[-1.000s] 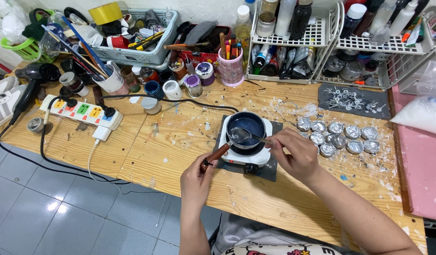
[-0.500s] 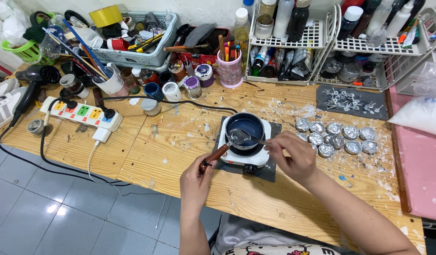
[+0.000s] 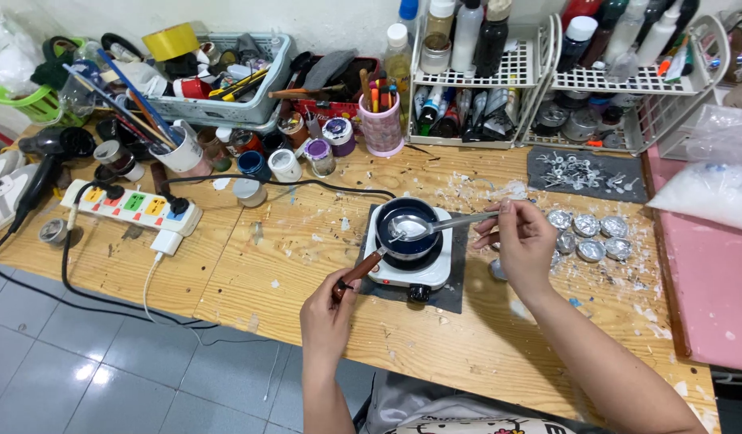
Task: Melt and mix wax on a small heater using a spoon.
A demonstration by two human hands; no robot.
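**Spoon over the pot, both hands busy**

I see my left hand [image 3: 327,309] wrapped closed around the brown wooden handle [image 3: 356,272] of a small dark-blue pot [image 3: 408,223]. The pot sits on a little white hotplate [image 3: 411,265], which rests on a dark mat [image 3: 455,293] near the middle of the desk [image 3: 266,265], closer to its front edge than to the back.

My right hand [image 3: 525,245] pinches the far end of a metal spoon [image 3: 435,227] between thumb and fingertips. The spoon lies nearly level, its bowl over the pot's opening; I cannot tell whether it touches the rim.

Just beyond my right hand, toward the desk's right edge, a cluster of small foil cups [image 3: 589,235] stands among pale flecks. Behind them lies a grey mat with metal wick tabs [image 3: 584,170]. A white power strip [image 3: 134,205] sits near the left edge, and wire racks of bottles [image 3: 564,64] line the back edge.
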